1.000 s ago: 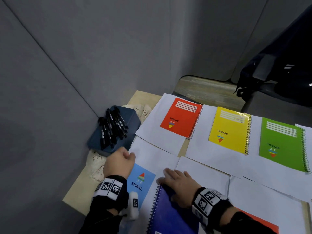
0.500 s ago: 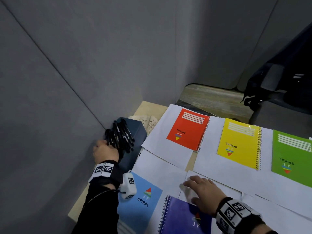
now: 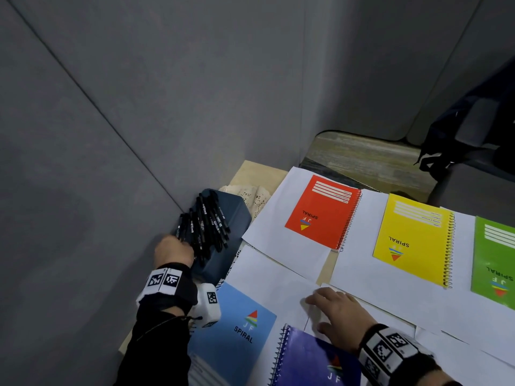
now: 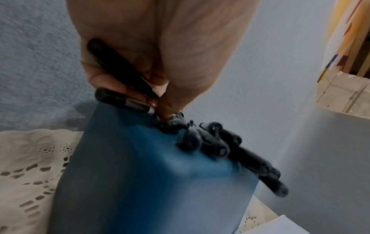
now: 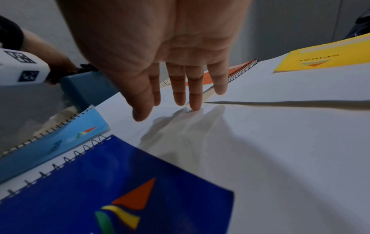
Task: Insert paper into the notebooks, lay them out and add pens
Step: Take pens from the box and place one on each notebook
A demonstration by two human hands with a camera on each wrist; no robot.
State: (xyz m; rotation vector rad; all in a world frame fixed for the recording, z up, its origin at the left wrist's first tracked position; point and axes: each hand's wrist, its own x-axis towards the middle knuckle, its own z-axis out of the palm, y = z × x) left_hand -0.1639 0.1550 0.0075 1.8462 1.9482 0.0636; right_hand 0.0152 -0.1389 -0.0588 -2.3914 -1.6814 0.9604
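Note:
Several black pens [image 3: 204,227] lie piled on a dark blue box [image 3: 231,215] at the table's left, next to the wall. My left hand [image 3: 174,250] is at the pile's near end. In the left wrist view its curled fingers [image 4: 104,82] hold one black pen [image 4: 120,69] and touch a second on the box [image 4: 150,174]. My right hand [image 3: 331,310] rests flat, fingers straight, on a white sheet [image 3: 273,277] above the dark blue notebook [image 3: 312,360]. Red [image 3: 323,211], yellow [image 3: 412,240], green [image 3: 494,252] and light blue [image 3: 237,330] notebooks lie on white sheets.
A grey wall runs close along the left, right behind the box. A lace cloth [image 3: 250,195] lies under the box. A dark bag [image 3: 473,129] sits on a seat beyond the table's far right. Bare table wood [image 3: 259,169] shows at the far left corner.
My left hand left the light blue notebook, reached the pen pile and closed on a pen. My right hand slid off the dark blue notebook onto the white sheet.

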